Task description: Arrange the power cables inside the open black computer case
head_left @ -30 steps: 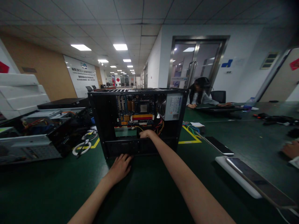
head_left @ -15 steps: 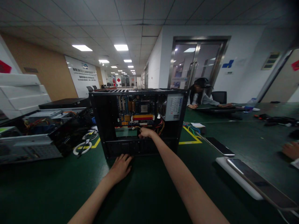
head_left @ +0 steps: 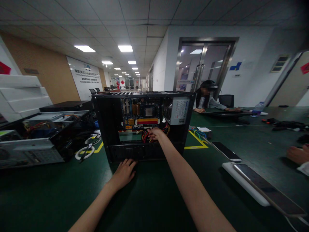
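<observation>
One open computer case (head_left: 125, 151) on a green surface (head_left: 149, 196), right hand (head_left: 155, 133) at coloured cables (head_left: 145, 135), cannot tell if pinching, left hand (head_left: 124, 170) beside the case, fingers slightly spread.

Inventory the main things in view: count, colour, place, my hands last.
Open metal computer case: one, black, upright, centre
Flat circuit board: one, dark blue, inside it
Boxy metal power supply: one, grey, case's upper right
Thin wires: several, red, yellow, black, inside case
Flat tabletop: one, green, underneath
Second metal computer case: one, grey and black, left
Stacked boxes: several, white, far left
Flat phone-like slabs: two, dark, right
Thick slab: one, white, under nearer dark slab
Person: one, pale sleeves, beyond case, right
Another person's hand: one, bare, right edge
Left hand: one, bare, on tabletop
Right hand: one, bare, among wires
</observation>
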Motion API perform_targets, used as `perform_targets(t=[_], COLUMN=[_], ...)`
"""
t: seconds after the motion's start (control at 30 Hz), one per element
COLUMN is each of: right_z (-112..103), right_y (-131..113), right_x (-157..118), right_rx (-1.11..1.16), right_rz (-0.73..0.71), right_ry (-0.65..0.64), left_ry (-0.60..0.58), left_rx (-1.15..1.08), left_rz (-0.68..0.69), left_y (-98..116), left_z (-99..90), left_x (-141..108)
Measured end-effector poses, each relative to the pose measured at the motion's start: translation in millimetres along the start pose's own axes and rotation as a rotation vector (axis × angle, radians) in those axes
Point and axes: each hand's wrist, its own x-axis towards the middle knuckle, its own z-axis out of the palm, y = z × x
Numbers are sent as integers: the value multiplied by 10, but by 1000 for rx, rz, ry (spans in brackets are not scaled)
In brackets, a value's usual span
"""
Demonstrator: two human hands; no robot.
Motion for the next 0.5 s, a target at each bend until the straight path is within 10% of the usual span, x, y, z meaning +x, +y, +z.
perform_targets(t=[0.5], right_z=[-100], right_y=[50], right_x=[152], right_rx=[84], right_rz=[105], right_ry=[-139], left_ry=[18], left_rx=[-5], left_rz=[15], left_y=[-28], left_z=[38], left_x=[-1])
